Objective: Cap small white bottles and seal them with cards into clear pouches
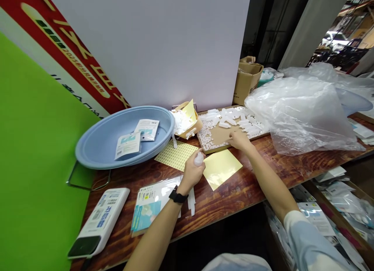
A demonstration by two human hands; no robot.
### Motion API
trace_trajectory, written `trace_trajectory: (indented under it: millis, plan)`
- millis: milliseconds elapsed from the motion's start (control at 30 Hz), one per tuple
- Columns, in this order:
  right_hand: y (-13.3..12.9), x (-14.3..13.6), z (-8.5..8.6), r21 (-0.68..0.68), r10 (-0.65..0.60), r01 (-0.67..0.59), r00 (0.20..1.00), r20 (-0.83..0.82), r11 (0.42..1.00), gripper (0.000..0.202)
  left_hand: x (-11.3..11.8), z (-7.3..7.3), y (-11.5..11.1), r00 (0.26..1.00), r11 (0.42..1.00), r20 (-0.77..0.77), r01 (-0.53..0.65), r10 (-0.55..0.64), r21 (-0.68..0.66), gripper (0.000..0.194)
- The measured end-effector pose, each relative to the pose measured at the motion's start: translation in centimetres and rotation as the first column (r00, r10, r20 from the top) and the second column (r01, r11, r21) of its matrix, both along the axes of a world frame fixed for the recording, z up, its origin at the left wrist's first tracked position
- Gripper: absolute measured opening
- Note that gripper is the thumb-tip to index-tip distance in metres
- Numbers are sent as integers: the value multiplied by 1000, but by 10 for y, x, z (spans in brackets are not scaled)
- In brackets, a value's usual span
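Note:
A small translucent white bottle [199,159] is gripped in my left hand [193,170], which wears a black wristband. My right hand [240,141] is over the front edge of a shallow cardboard tray [220,134], fingertips drawn together; anything between them is too small to make out. Inside the tray, translucent bottles [229,116] lie toward the back and right, with many small white caps [206,136] along the left and front. A blank yellow sheet [222,169] lies between my hands, and a yellow sheet of small round stickers [177,154] is left of them.
A blue basin [125,136] holding two packets [128,145] stands on a wire stand at left. Nearby are a tan container of white strips [187,121], printed packaging [149,205] and a white power bank [99,222]. Clear plastic bags [304,111] crowd the right; packet-filled boxes sit below.

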State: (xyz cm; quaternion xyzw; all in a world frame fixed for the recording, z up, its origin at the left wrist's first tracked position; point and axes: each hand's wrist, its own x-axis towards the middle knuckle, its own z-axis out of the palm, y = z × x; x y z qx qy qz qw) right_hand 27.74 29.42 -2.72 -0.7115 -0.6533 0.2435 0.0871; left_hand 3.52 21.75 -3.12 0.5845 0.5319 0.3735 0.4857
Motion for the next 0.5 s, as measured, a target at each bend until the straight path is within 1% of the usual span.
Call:
trace_trajectory:
  millis: [33,100,133,233,367,500]
  plan:
    - [8,4,-3,-41,-1,2,1000,26,999,8,-2,-1,1,999,999,48,-4,5,-35,48]
    - [18,7,-11,-116,6,-1,999,44,993,20,-4,-2,2,990,994,142,-2,17,-105,45]
    - [20,8,-15,-140,11,-6,999,35,990,22,-5,-2,2,981,991,189,-4,29,-135,46]
    - [19,7,-22,-147,8,-13,1000,-28,989,18,-5,-4,2,961,983,271,-11,61,-183,49]
    - [13,12,-23,-46,-33,27,988,-148,999,11,-2,-8,3,976,991,203,-52,77,-124,47]
    - [10,19,-25,32,-64,79,944,-324,996,16,0,-12,2,984,992,165,-56,74,-111,48]
